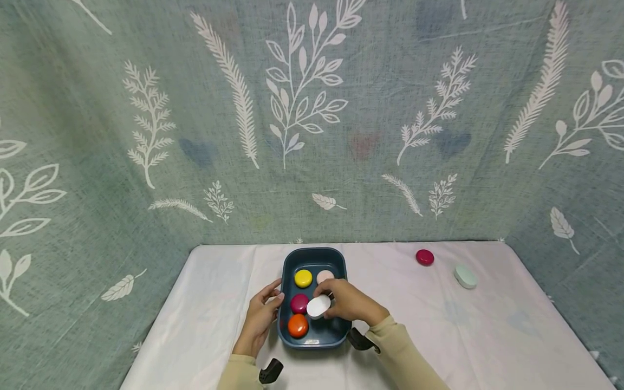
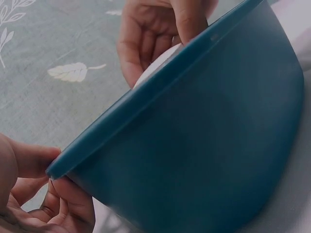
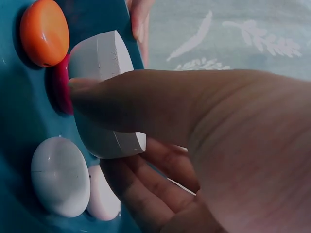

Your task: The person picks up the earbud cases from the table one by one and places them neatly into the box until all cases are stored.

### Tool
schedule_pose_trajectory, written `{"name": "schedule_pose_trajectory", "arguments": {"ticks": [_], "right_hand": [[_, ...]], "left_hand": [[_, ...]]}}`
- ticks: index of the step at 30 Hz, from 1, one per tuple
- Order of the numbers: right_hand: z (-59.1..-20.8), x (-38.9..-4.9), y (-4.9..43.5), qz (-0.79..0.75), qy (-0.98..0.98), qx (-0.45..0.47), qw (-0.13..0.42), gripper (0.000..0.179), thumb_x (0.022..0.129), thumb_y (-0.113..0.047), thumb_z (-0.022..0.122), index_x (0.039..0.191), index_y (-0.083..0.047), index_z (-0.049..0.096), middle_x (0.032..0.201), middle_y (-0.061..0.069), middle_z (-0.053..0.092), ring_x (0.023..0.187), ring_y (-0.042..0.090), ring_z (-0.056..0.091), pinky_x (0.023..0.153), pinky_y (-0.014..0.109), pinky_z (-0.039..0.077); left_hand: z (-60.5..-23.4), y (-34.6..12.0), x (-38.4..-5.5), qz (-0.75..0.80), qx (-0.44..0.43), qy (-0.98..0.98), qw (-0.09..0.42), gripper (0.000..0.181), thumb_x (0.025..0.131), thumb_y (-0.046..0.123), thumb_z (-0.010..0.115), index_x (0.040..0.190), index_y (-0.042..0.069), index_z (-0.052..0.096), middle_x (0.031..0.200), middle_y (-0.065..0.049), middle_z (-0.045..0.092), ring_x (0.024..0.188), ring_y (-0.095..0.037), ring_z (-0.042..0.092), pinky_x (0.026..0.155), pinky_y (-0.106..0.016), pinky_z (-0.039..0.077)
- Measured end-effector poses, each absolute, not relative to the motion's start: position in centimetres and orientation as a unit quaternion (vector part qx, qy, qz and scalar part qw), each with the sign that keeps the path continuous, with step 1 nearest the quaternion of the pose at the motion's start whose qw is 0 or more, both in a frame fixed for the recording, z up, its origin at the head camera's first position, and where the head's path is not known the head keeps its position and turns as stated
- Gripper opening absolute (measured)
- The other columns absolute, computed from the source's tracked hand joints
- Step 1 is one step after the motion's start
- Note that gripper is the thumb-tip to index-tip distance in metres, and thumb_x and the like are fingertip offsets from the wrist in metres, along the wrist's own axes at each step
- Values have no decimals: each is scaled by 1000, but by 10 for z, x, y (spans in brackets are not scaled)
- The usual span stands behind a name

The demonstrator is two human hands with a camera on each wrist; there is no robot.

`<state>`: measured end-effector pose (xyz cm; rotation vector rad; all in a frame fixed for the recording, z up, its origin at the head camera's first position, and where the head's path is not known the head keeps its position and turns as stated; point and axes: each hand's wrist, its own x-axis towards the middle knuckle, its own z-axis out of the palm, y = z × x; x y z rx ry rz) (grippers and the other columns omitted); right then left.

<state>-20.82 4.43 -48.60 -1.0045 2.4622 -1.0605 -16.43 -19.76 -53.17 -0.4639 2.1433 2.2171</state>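
Note:
A dark blue rounded tray [image 1: 314, 343] stands on the table. My left hand [image 1: 260, 318] pinches its left rim, thumb on top and fingers beneath in the left wrist view. Over the tray's right half, my right hand [image 1: 352, 301] holds a white round, flat-backed disc [image 3: 95, 58] between thumb and fingers, tilted. In the tray lie glossy round pieces: yellow [image 1: 303, 278], magenta [image 1: 299, 303], orange [image 1: 298, 325] and pale pink [image 1: 325, 276]. A white oval piece [image 3: 60, 177] beside the pink one shows in the right wrist view; the right hand hides it from the head view.
On the white-covered table [image 1: 214, 303], a dark red round piece [image 1: 424, 257] lies at the back right. A pale mint piece [image 1: 465, 277] is nearer and further right. Leaf-patterned green cloth [image 1: 312, 216] hangs behind and at both sides.

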Motion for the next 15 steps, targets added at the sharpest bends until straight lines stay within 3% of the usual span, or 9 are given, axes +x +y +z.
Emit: {"name": "schedule_pose_trajectory", "arguments": {"ticks": [6,15], "right_hand": [[-486,-208,43,-366,847,-353,154,36,77,8,89,107,-5,74,107,4,73,100,18,66,96,35,56],[-486,-209,44,-388,839,-339,173,35,82,9,84,114,3,73,113,14,74,107,35,69,97,49,57]], "left_hand": [[-532,-197,-165,712,-143,688,10,47,104,1,60,150,-3,55,114,-10,51,80,-16,52,64,-23,45],[-532,-198,-164,711,-146,688,12,47,104,2,60,151,-1,55,115,-10,51,81,-17,52,64,-23,44]]}}
